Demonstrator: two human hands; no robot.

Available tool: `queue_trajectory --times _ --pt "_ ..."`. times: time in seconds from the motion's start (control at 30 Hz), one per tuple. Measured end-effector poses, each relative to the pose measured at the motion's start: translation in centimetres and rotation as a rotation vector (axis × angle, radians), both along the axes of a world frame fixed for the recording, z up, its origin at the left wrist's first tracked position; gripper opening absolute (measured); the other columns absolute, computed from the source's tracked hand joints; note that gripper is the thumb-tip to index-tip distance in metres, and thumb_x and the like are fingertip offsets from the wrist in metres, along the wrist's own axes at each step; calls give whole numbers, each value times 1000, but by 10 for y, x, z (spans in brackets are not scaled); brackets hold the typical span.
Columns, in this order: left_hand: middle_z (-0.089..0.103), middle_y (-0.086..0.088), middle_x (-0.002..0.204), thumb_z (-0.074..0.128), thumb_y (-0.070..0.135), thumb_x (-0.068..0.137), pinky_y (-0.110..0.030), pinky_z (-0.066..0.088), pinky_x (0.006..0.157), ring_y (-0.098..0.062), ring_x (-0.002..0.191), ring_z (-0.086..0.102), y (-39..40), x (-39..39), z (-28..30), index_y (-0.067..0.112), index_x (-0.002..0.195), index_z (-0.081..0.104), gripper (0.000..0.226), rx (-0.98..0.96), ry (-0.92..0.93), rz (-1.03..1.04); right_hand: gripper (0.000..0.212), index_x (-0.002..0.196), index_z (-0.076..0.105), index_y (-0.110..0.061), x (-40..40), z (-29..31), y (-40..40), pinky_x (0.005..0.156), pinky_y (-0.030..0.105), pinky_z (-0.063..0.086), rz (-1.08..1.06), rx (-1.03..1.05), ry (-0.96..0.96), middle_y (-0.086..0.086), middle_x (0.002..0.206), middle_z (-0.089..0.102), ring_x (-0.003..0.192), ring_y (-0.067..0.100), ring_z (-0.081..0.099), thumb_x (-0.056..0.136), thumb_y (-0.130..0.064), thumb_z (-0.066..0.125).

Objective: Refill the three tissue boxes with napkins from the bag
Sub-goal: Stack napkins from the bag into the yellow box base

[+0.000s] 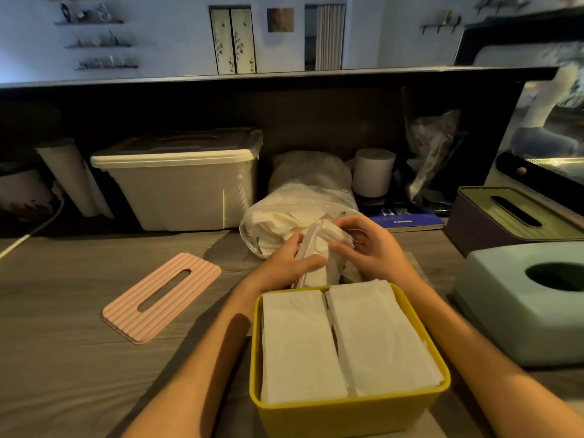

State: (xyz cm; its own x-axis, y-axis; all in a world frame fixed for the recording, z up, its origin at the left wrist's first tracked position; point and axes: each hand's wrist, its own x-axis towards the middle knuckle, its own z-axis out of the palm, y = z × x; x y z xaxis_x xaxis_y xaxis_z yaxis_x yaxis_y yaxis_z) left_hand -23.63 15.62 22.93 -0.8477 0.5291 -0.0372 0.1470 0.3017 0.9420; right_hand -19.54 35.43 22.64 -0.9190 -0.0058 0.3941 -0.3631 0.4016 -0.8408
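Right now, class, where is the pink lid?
The pink lid lies flat on the table, to the left of the yellow box and apart from it.

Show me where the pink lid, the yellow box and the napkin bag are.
pink lid point(126, 314): head view, ribbed top left of the slot.
yellow box point(344, 415): head view, near front wall.
napkin bag point(275, 213): head view, clear plastic side.

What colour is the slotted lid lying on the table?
Pink, ribbed lid, seen in the head view.

A single head-worn wide-angle camera looks forward and down, close over the grey wood-grain desk point(63, 311), facing the far wall.
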Motion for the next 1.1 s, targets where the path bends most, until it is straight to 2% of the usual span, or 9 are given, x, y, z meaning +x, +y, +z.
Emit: queue_trajectory --times 0.13,0.27,0.47,0.53,0.6,0.67,0.73,0.93,1.1 --pt "57 12 123 65 23 93 -20 46 80 -1 108 56 7 0 -2 28 144 37 58 135 -97 33 33 113 64 -26 0 -2 -1 91 11 50 -93 178 155 -14 113 64 106 0 61 85 -24 81" --pt "60 2 126 70 32 79 -24 49 80 -10 111 60 7 1 -2 23 147 38 76 197 -184 82 34 107 65 -21 -2 -2 -1 87 14 49 -137 272 301 -10 110 60 103 6 59 80 -20 86" --pt "61 4 131 71 26 88 -21 52 81 -8 113 61 3 3 0 29 148 40 68 213 -209 55 36 111 62 -32 2 5 -2 79 7 48 -64 268 121 -22 101 63 98 -7 59 84 -22 83" --pt "67 1 126 68 31 94 -23 56 81 -11 108 68 0 10 7 32 140 47 50 245 -257 55 34 113 62 -34 3 9 -2 81 6 48 -46 277 94 -23 102 62 100 -11 57 87 -20 79" --pt "73 -3 115 65 48 90 -31 59 81 -19 102 72 -4 16 14 30 132 54 48 362 -400 100 30 113 62 -33 6 16 -2 80 3 46 -25 213 50 -23 104 64 100 -14 58 90 -22 77" --pt "71 -12 121 72 59 81 -45 53 99 -30 113 68 -10 19 19 24 134 56 66 505 -602 119 26 114 62 -33 9 26 -3 80 5 50 -5 127 28 -18 106 68 100 -9 63 92 -26 75" --pt "69 -19 124 79 46 79 -51 48 105 -35 114 66 -15 23 25 15 133 60 65 638 -721 102 26 116 62 -30 13 40 -3 80 12 55 6 82 25 -15 108 70 100 -3 66 93 -27 73" --pt "72 -19 108 60 21 93 -41 63 76 -27 91 73 -43 33 42 9 129 61 38 598 -554 203 28 122 65 -22 26 85 -9 88 30 61 44 -22 -50 -3 109 72 100 10 70 94 -24 72" --pt "67 -21 125 68 24 90 -40 62 68 -31 101 73 -72 52 57 14 139 54 52 575 -507 253 29 125 65 -19 47 114 -28 74 25 61 130 -133 -90 3 109 70 99 10 71 96 -21 70"
